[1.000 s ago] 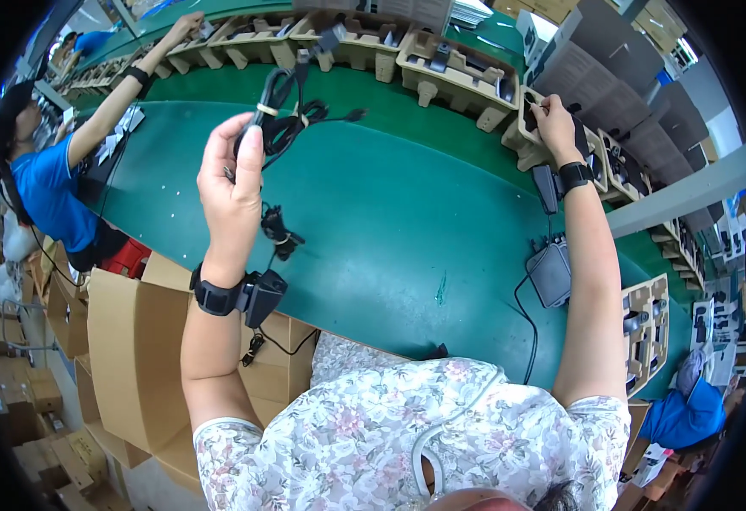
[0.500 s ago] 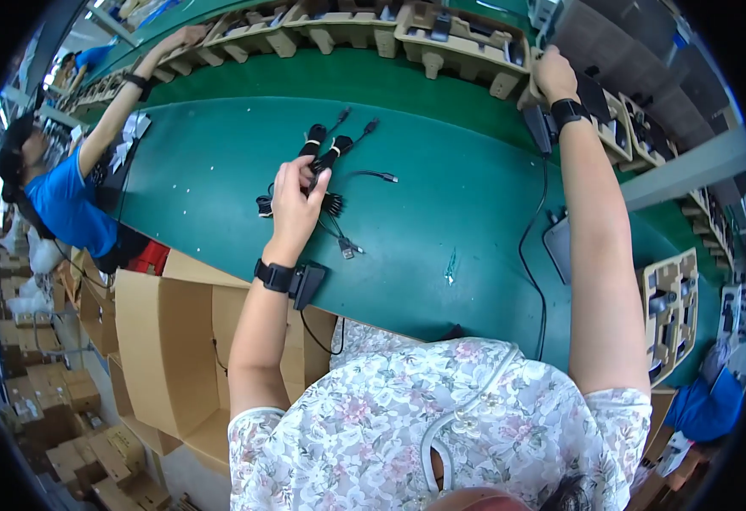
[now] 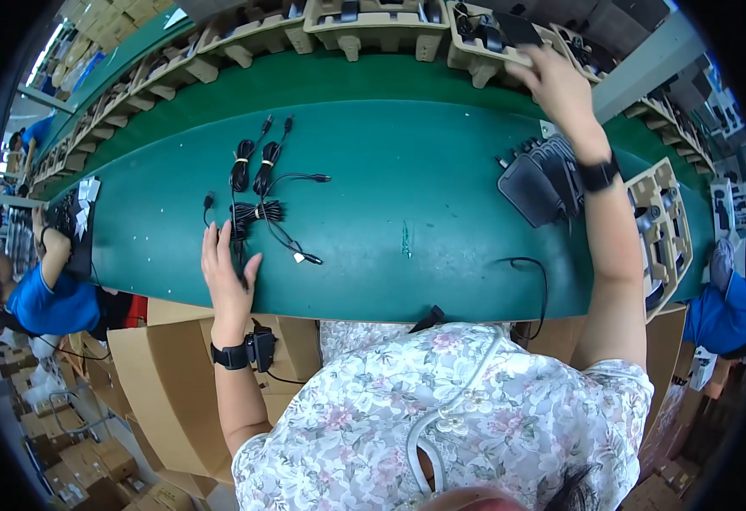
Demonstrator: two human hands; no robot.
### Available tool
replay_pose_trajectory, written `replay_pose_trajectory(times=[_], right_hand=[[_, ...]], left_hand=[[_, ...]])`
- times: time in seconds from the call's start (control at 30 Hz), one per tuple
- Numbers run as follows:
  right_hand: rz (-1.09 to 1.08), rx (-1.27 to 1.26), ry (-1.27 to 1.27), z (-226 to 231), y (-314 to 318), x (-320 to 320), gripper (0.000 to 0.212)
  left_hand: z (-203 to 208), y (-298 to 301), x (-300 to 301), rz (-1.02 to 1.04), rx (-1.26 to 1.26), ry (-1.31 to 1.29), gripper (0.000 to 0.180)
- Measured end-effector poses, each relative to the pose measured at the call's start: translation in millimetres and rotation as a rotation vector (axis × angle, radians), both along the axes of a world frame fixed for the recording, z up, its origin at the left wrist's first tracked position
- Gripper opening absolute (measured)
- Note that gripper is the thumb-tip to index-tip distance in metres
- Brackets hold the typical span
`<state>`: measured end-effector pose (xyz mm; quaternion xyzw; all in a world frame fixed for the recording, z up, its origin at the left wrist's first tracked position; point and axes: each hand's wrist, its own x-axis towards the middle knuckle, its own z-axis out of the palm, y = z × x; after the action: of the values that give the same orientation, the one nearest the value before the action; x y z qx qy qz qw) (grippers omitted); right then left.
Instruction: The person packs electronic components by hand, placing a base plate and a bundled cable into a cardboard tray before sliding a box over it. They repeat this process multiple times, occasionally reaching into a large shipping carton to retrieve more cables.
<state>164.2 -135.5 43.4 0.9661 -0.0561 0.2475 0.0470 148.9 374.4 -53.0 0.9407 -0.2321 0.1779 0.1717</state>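
My left hand (image 3: pixel 228 277) rests at the near edge of a loose group of black cables, its fingers stretched out and the thumb apart. A coiled cable bundle (image 3: pixel 258 211) lies just beyond its fingertips, and a black cable end runs down between fingers and thumb. Farther off lie two more tied black cables (image 3: pixel 242 164) (image 3: pixel 266 167), side by side. My right hand (image 3: pixel 560 89) is raised at the near edge of a tan moulded tray (image 3: pixel 467 58) holding black parts, fingers apart and slightly blurred. Nothing shows in it. Below its wrist sits a cluster of black power adapters (image 3: pixel 530 187).
A row of tan trays (image 3: pixel 330 34) runs along the far side of the green table (image 3: pixel 373 281). Another tan tray (image 3: pixel 671 221) stands at the right. An open cardboard box (image 3: pixel 169 383) is at the near left. A person in blue (image 3: pixel 58 294) works at the left.
My left hand has come back toward me from the cables and opened. My right hand has left one tray and is at another. The view has shifted, and the far trays appear farther left.
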Motion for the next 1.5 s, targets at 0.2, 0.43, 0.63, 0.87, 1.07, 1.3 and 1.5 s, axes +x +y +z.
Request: replay_pose_trajectory(times=[0.2,0.43,0.63,0.87,1.07,1.3,1.5], right_hand=[[-0.081,0.042,0.381,-29,49,-121,0.067],[-0.041,0.137,0.264,-68,72,-146,0.087],[-0.056,0.551,0.128,-74,76,-134,0.066],[0.389,0.232,0.104,-37,133,-61,0.037],[0.476,0.637,0.137,-33,154,-15,0.017],[0.611,1.094,0.003,-19,123,50,0.019],[0.382,0.766,-0.412,34,60,159,0.021]], left_hand=[[1,10,8,0.058,0.012,0.035,0.047],[28,-40,32,-0.09,0.082,-0.168,0.029],[38,-85,52,-0.365,0.006,-0.173,0.029],[25,-161,50,-0.673,-0.294,-0.017,0.031],[1,-151,57,-0.48,-0.541,0.286,0.015],[7,-139,64,-0.46,-0.625,0.345,0.024],[17,-120,76,-0.432,-0.627,0.217,0.042]])
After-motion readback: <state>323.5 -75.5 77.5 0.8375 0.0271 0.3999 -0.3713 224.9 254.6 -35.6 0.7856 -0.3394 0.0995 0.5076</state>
